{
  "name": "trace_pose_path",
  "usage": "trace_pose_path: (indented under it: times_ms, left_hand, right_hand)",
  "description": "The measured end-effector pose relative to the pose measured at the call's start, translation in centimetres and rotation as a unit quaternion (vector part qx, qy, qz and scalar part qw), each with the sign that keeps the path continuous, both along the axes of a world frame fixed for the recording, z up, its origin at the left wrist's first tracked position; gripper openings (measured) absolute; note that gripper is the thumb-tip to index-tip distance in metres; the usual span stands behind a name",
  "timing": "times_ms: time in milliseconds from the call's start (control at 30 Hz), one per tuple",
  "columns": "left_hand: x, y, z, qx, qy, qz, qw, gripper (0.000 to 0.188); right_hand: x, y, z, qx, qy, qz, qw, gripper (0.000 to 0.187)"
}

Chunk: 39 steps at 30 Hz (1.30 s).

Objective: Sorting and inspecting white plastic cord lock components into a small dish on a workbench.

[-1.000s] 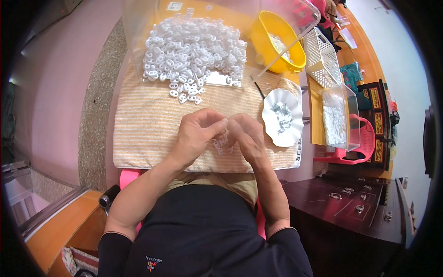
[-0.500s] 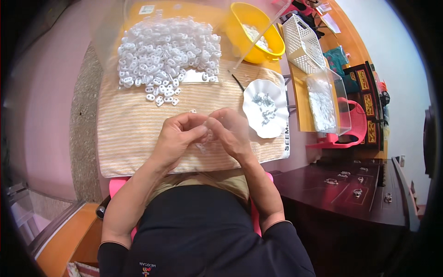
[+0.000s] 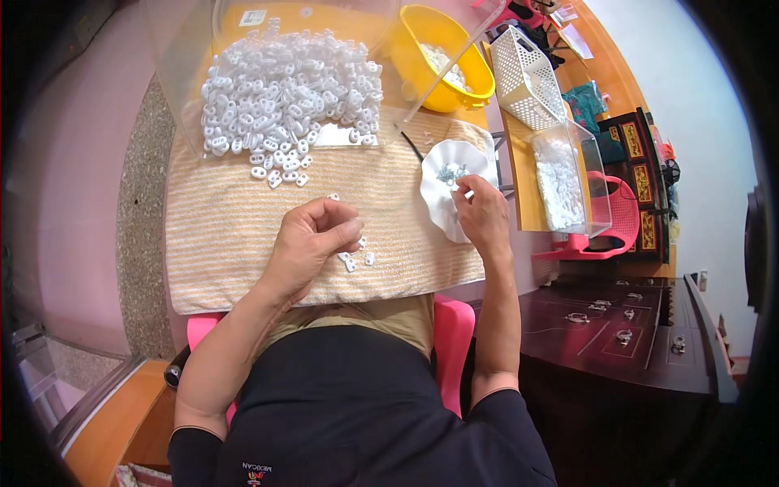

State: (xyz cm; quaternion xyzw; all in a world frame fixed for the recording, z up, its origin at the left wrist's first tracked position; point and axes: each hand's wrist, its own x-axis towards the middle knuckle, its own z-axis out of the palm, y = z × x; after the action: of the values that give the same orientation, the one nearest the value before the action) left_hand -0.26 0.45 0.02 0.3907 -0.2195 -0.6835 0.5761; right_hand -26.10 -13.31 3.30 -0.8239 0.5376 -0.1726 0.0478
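Observation:
My left hand (image 3: 315,243) is over the striped towel (image 3: 227,243), thumb and fingertips pressed together; anything between them is hidden. Beside and below its fingertips lie several loose white two-hole plastic pieces (image 3: 350,264). Farther right, my right hand (image 3: 485,213) reaches over a white wavy-edged dish (image 3: 436,203), its fingers closed in a pinch at the small grey metallic parts (image 3: 451,172) there. What that pinch holds is too small to make out. A large heap of white two-hole pieces (image 3: 284,97) spills from a clear plastic box onto the towel's far side.
A thin black stick (image 3: 412,146) lies left of the dish. Beyond stands a yellow tub (image 3: 480,91) with white pieces inside. On the right are a white perforated basket (image 3: 519,61), a clear box of white pieces (image 3: 562,191), a pink chair (image 3: 618,213) and a dark cabinet (image 3: 560,333).
My right hand has moved away from my left, rightward to the dish. My left hand has stayed nearly in place, and the loose pieces beside it now show more plainly.

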Motion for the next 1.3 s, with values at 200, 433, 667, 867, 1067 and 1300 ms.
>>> trace_pose_path:
  times_ms: [200,433,667,867,1067,1300]
  left_hand:
    - [0.0,0.0,0.1,0.004,-0.005,-0.001,1.0,0.011]
    - [-0.2,0.1,0.2,0.009,-0.003,0.003,1.0,0.011]
    - [-0.2,0.1,0.0,0.004,-0.001,0.003,1.0,0.011]
    - [-0.3,0.1,-0.1,0.004,-0.01,-0.002,1.0,0.009]
    - [-0.3,0.1,0.1,0.003,-0.006,-0.001,1.0,0.01]
    - [-0.2,0.2,0.5,0.018,0.004,0.001,1.0,0.01]
  right_hand:
    - [0.0,-0.6,-0.3,0.048,0.027,-0.013,0.998,0.019]
    - [0.3,-0.6,0.0,0.065,0.045,-0.001,0.997,0.017]
    - [-0.1,-0.6,-0.1,0.045,0.06,0.008,0.997,0.012]
    - [0.1,-0.7,0.1,0.042,0.057,0.025,0.997,0.009]
    - [0.0,-1.2,0.5,0.079,0.062,0.058,0.993,0.013]
    - [0.8,-0.8,1.2,0.095,0.039,0.074,0.992,0.013]
